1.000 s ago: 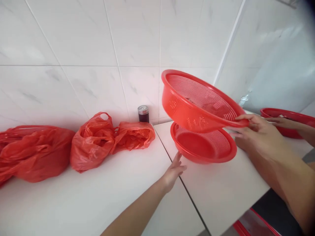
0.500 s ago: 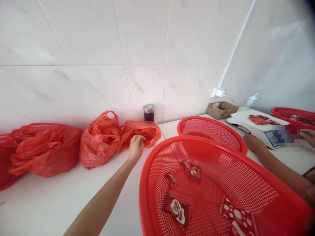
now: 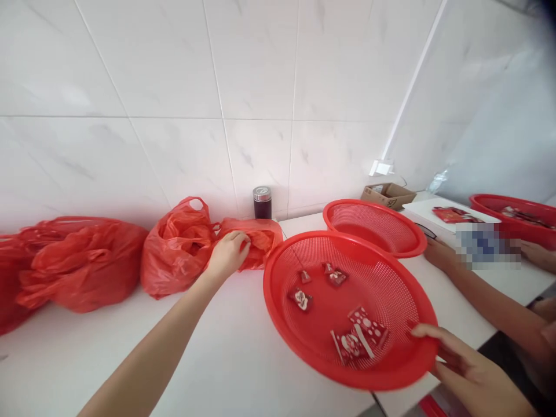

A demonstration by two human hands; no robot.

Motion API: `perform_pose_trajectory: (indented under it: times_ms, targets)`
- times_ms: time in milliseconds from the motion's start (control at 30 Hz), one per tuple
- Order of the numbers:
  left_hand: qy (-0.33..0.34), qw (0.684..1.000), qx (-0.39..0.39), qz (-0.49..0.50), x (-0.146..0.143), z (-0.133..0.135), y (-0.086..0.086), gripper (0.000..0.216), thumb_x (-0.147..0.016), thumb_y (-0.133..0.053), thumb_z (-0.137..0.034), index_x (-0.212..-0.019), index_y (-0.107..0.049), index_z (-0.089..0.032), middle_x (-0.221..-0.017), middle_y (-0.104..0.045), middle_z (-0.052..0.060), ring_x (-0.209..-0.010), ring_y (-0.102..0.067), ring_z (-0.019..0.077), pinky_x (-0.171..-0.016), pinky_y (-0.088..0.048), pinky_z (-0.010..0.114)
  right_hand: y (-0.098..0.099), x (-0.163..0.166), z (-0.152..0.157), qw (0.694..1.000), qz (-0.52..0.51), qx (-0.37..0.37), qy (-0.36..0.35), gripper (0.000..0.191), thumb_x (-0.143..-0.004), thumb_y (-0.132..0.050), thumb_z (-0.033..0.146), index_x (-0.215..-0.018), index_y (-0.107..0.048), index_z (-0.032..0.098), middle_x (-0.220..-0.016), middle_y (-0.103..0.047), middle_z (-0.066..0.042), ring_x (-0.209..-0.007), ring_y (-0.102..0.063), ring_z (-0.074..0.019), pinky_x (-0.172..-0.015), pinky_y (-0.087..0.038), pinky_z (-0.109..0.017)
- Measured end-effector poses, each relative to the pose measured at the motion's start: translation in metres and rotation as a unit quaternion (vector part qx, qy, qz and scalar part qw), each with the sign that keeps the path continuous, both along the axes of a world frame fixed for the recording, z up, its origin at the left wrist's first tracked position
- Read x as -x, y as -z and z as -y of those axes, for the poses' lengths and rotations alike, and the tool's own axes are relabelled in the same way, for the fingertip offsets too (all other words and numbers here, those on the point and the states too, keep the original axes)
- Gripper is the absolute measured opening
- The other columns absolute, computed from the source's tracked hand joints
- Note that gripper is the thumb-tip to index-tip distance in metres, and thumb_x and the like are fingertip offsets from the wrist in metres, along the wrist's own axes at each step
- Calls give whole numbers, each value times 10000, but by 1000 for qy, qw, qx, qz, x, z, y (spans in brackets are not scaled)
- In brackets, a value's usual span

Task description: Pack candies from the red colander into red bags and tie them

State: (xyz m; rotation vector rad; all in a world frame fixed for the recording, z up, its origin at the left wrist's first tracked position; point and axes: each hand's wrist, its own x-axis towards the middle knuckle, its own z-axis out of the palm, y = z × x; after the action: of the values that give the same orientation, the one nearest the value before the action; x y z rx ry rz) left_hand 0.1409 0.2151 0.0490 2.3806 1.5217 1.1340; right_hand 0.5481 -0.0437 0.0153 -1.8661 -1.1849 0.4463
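Observation:
My right hand (image 3: 471,365) grips the right rim of a round red plastic basket (image 3: 347,373), thumb over the inside of the rim. Several small wrapped snack packets (image 3: 301,299) lie in the basket, and two larger dotted red packets (image 3: 367,327) sit near its front. On the left, my left hand (image 3: 229,253) is at the mouth of a red plastic bag (image 3: 264,234), its fingers curled on the crumpled plastic. The fingertips are partly hidden. Beside it stands a fuller red plastic bag (image 3: 171,255) with a looped handle.
More red bags (image 3: 87,266) sit at the far left. A dark lidded cup (image 3: 262,204) stands by the wall. Behind my basket are another red basket (image 3: 373,211), a cardboard box (image 3: 391,198) and a white scale (image 3: 419,209). A co-worker's arm (image 3: 473,289) reaches in from the right.
The basket has moved down and away from the camera, and looks smaller and flatter. My right hand has come into view on its rim. My left hand has shifted slightly left at the bag.

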Motion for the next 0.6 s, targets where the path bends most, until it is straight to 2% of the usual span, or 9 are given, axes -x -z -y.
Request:
perform_pose_trajectory:
  times_ms: [67,133,233,333,400,433,500,600]
  targets:
    - [-26,998,-10,54,12,19,-10,140,-810,-560,-261,-882,-675,-225,-1006,-642,60,-1020,-561,238,-934,-413,371,13,20,-9,999,-25,33,-15,461,-616,-648,517,-1003,-694,272,-1075,-711,-43,-949,-684,-261,-737,-557,-294]
    - [-56,990,-9,126,22,35,-16,130,-798,-588,-297,-866,-673,-226,-994,-630,52,-985,-559,229,-928,-407,371,20,44,-23,999,-39,29,-1,486,-658,-634,526,-1074,-656,277,-1089,-700,-46,-990,-670,-256,-763,-545,-298]
    - [-95,959,17,267,35,53,-16,202,-782,-631,-358,-933,-667,-228,-902,-638,26,-824,-583,179,-843,-448,340,19,77,-34,997,-74,13,3,649,-686,-641,560,-1273,-538,303,-1079,-691,-57,-886,-688,-245,-739,-542,-335]
    - [-109,897,61,424,45,71,-7,412,-789,-629,-416,-1153,-578,-231,-861,-644,15,-773,-615,154,-772,-493,314,7,94,-26,994,-105,23,15,786,-670,-670,593,-1368,-434,318,-881,-693,-18,-596,-636,-194,-634,-531,-351]
    - [-89,840,109,525,50,86,4,457,-766,-658,-419,-1169,-556,-228,-893,-663,19,-801,-642,147,-759,-515,294,-5,100,-17,991,-134,0,15,750,-675,-692,568,-1331,-460,289,-734,-647,19,-530,-573,-168,-586,-514,-323]
    - [-76,808,136,568,51,94,10,435,-741,-688,-407,-1120,-578,-224,-906,-673,20,-811,-651,142,-755,-522,280,-11,105,-14,988,-155,-19,4,704,-681,-701,548,-1293,-489,270,-697,-627,23,-540,-566,-167,-572,-508,-305]
    - [-58,751,180,632,49,111,20,360,-688,-744,-378,-981,-620,-210,-920,-687,18,-812,-658,133,-744,-532,253,-22,123,-14,980,-189,-36,-54,570,-703,-704,515,-1183,-558,243,-676,-618,11,-585,-583,-175,-562,-502,-280]
    - [-40,684,228,691,36,138,28,300,-688,-760,-357,-907,-632,-198,-906,-695,10,-783,-659,125,-714,-543,234,-31,176,-25,960,-180,-8,-215,349,-791,-645,467,-1056,-621,242,-840,-670,-39,-755,-636,-201,-668,-520,-292]
